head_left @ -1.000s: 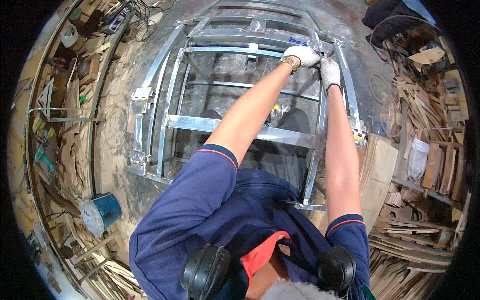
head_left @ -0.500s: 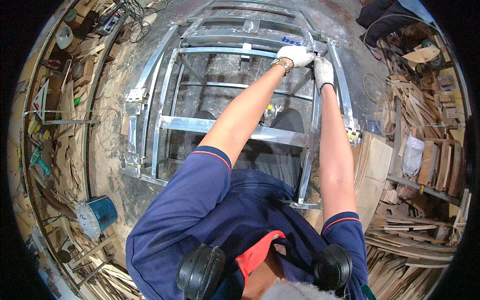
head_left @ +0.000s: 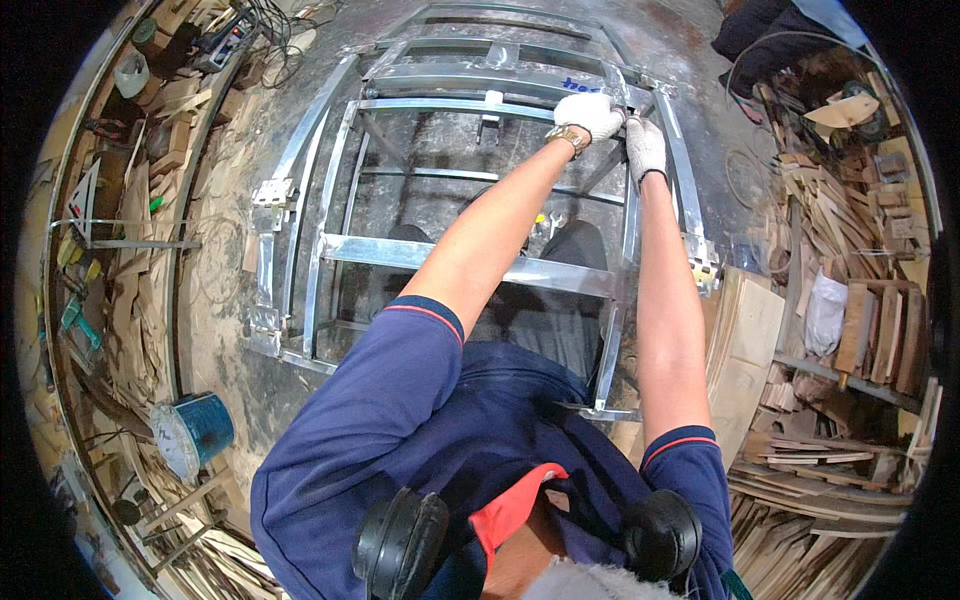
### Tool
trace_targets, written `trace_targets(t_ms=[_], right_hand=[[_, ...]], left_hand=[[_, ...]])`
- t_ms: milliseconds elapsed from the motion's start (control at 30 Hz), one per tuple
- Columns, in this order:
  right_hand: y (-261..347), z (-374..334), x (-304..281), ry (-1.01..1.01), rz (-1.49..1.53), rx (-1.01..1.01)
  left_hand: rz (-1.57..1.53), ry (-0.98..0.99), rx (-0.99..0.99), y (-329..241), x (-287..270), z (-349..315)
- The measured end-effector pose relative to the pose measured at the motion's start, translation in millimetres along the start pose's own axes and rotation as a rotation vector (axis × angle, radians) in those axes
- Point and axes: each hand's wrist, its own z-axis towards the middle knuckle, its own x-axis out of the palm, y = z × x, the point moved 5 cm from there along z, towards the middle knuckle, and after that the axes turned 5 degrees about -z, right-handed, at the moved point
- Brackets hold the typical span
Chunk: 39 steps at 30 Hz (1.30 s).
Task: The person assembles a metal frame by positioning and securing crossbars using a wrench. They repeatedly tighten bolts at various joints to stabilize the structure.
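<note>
A welded metal frame (head_left: 560, 276) of bright square tubing stands around my legs. Both my hands wear white knit gloves and meet at its far right corner. My left hand (head_left: 588, 116) is closed there, knuckles up, beside blue handwriting on a far rail (head_left: 460, 78). Close against it, my right hand (head_left: 646, 150) is closed at the top of the right-hand upright. The fingertips nearly touch, and whatever small thing they pinch is too hidden to name. A metal watch (head_left: 570, 138) circles my left wrist.
Metal hinges (head_left: 272, 205) are fixed on the frame's left side, with another hinge (head_left: 703, 262) on the right. Wood offcuts (head_left: 835, 225) pile up along both sides. A blue bucket (head_left: 207, 425) stands at lower left. Pale boards (head_left: 745, 330) lean near my right forearm.
Both hands have shifted only slightly at the same corner, staying closed and close together. The frame has not visibly moved.
</note>
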Motion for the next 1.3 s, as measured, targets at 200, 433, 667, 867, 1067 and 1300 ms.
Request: trace_targets(t_ms=[200,433,667,867,1067,1300], right_hand=[[1.8,-2.0,-1.0,0.089,0.066,0.035],[14.8,-8.9,-11.3,0.110,0.001,0.087],[7.7,-4.2,-5.5,0.114,0.059,0.080],[2.8,-2.8,0.0,0.123,0.136,0.095],[3.4,-0.2,-3.1,0.090,0.029,0.044],[20.1,-10.6,-10.6,0.132,-0.013,0.055]], left_hand=[[0.049,0.072,0.053,1.4,4.2,4.9],[0.043,0.014,-0.014,6.2,6.5,7.6],[-0.022,-0.067,0.023,3.0,2.3,2.4],[0.000,-0.030,0.050,2.7,2.2,0.8],[0.029,0.033,0.013,1.2,4.6,4.0],[0.022,0.007,0.051,6.6,8.9,8.7]])
